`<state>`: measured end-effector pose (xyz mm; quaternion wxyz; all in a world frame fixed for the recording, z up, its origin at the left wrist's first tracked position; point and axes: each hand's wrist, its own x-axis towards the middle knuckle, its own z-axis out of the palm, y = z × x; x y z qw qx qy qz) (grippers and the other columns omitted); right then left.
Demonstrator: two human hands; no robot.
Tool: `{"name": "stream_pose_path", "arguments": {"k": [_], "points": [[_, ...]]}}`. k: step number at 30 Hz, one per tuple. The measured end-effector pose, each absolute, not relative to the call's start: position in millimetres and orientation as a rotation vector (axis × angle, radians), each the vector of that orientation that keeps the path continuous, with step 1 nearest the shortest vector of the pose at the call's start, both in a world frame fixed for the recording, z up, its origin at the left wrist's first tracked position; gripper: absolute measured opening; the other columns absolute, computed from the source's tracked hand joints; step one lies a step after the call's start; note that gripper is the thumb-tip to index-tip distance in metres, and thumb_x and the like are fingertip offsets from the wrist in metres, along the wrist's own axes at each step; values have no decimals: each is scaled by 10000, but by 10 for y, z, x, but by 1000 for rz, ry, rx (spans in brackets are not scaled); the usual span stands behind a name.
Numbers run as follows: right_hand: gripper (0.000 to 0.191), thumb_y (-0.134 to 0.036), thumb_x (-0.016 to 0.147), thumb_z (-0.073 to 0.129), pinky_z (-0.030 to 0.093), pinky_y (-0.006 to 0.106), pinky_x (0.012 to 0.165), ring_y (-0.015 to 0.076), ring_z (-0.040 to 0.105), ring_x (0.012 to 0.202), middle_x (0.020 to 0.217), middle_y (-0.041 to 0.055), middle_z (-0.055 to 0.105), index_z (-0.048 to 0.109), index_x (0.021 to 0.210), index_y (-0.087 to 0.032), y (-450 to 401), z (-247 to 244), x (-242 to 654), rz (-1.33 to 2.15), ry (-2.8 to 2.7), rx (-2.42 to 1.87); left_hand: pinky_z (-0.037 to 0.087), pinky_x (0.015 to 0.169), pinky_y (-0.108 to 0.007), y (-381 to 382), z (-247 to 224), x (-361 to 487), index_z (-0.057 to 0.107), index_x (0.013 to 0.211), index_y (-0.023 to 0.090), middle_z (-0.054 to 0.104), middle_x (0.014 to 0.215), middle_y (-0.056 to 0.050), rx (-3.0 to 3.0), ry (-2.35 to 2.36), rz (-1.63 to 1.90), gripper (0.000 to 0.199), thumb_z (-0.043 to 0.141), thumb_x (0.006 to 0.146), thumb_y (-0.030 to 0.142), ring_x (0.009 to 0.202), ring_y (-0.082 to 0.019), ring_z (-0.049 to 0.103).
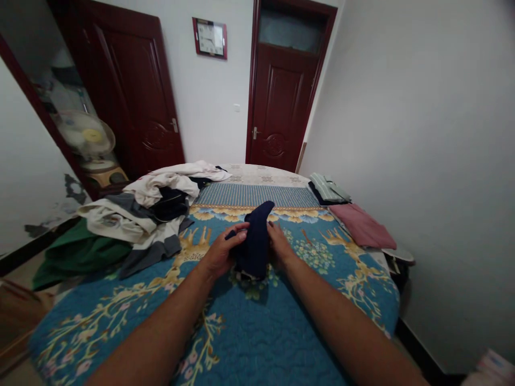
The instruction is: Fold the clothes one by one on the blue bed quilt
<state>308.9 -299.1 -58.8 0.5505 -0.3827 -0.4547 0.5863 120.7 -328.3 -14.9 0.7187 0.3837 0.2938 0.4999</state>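
Note:
A dark navy piece of clothing (256,241), bunched into a narrow bundle, is held up above the patterned blue cloth (281,321) in front of me. Its kind cannot be made out. My left hand (225,249) grips its left side, the thumb lying over a fold. On the other side my right hand (278,244) presses against the bundle, its fingers partly hidden behind it. A lighter patterned edge shows at the bundle's lower end.
Loose clothes (161,209) in white, grey, black and green are heaped on the left of the table. At the right edge lie a folded pink garment (364,225) and a folded grey-green striped garment (328,187). A white wall (422,134) stands close on the right.

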Motion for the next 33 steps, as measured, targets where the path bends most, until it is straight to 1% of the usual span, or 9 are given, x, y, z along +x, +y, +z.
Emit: {"name": "stream_pose_path", "arguments": {"k": [4, 7, 10, 12, 16, 19, 27, 30, 33], "points": [[626, -712, 929, 658, 617, 431, 930, 267, 755, 1101, 1220, 68, 788, 643, 1350, -249, -3119, -544, 2951, 1627, -927, -879, 598, 741, -305, -3313, -111, 1198, 692, 1234, 208, 798, 983, -54, 791, 683, 1133, 567, 934, 731, 306, 783, -194, 748], [579, -680, 915, 702, 609, 408, 946, 268, 734, 1152, 1262, 71, 777, 657, 1302, -251, -3167, -542, 2946, 1613, -963, -865, 587, 669, -284, -3318, -137, 1177, 668, 1157, 203, 772, 880, -28, 767, 698, 1112, 521, 934, 718, 293, 695, -176, 724], [599, -622, 880, 775, 597, 415, 1002, 266, 717, 1204, 1312, 47, 761, 617, 1356, -296, -3205, -512, 2942, 1559, -982, -810, 597, 713, -288, -3351, -136, 1143, 651, 1142, 212, 777, 931, -31, 762, 609, 1082, 521, 935, 708, 257, 737, -178, 736], [633, -633, 880, 767, 597, 437, 1015, 274, 718, 1211, 1323, 41, 758, 595, 1398, -314, -3242, -457, 2930, 1583, -999, -772, 608, 770, -312, -3389, -109, 1128, 642, 1175, 232, 783, 992, -34, 772, 535, 1069, 541, 929, 718, 269, 795, -193, 751], [639, -685, 899, 701, 613, 480, 986, 311, 739, 1178, 1193, 71, 795, 624, 1383, -275, -3322, -324, 2907, 1626, -1056, -764, 611, 836, -348, -3453, -51, 1137, 636, 1183, 255, 778, 1017, -22, 803, 477, 1065, 538, 920, 729, 302, 862, -217, 761], [617, -684, 902, 694, 616, 484, 982, 313, 747, 1162, 1137, 72, 803, 645, 1354, -266, -3349, -300, 2893, 1637, -1070, -788, 607, 843, -349, -3471, -45, 1153, 632, 1181, 259, 775, 1026, -22, 805, 458, 1062, 544, 926, 723, 286, 862, -211, 757], [572, -653, 869, 741, 603, 498, 1011, 318, 743, 1169, 1183, 44, 797, 673, 1330, -321, -3330, -464, 2851, 1755, -1021, -735, 586, 844, -311, -3512, -71, 1147, 650, 1231, 267, 767, 1106, -33, 811, 340, 1030, 613, 947, 695, 294, 896, -196, 747], [553, -711, 876, 699, 571, 499, 1075, 322, 737, 1197, 1166, 45, 811, 732, 1259, -313, -3337, -444, 2832, 1854, -1002, -721, 588, 902, -354, -3507, -40, 1115, 649, 1226, 270, 766, 1128, -35, 799, 334, 1051, 605, 940, 696, 288, 943, -220, 752], [564, -726, 893, 662, 519, 473, 1160, 304, 727, 1239, 1222, 47, 808, 761, 1230, -285, -3349, -401, 2810, 1921, -933, -685, 572, 985, -410, -3486, -3, 1046, 642, 1241, 274, 764, 1197, -45, 803, 352, 1107, 598, 921, 712, 309, 1037, -258, 750]]}}
